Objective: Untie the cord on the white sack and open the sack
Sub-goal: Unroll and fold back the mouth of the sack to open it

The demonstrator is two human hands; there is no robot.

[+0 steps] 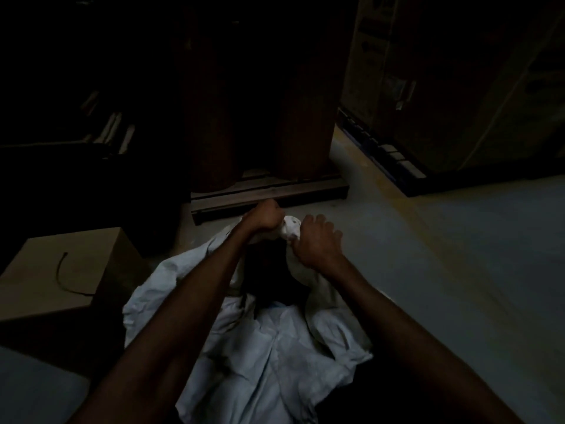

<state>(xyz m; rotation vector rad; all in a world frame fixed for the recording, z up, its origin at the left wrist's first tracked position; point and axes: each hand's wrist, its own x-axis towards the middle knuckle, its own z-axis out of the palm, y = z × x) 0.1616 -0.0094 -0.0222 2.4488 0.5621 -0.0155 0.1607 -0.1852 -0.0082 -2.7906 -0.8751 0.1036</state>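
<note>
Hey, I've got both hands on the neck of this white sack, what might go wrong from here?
Light is poor, so the cord cannot be made out where the left hand and right hand grip the bunched neck of the white sack; you might tighten the knot instead. The sack lies slumped on the floor, so contents may spill once it opens.

Bare floor point(443, 270) lies open to the right; a cardboard box point(67, 270) crowds the left, a pallet point(269, 197) ahead.

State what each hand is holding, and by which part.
Both hands grip the white sack at its bunched neck: left hand on its left side, right hand on its right. The cord cannot be made out.
</note>
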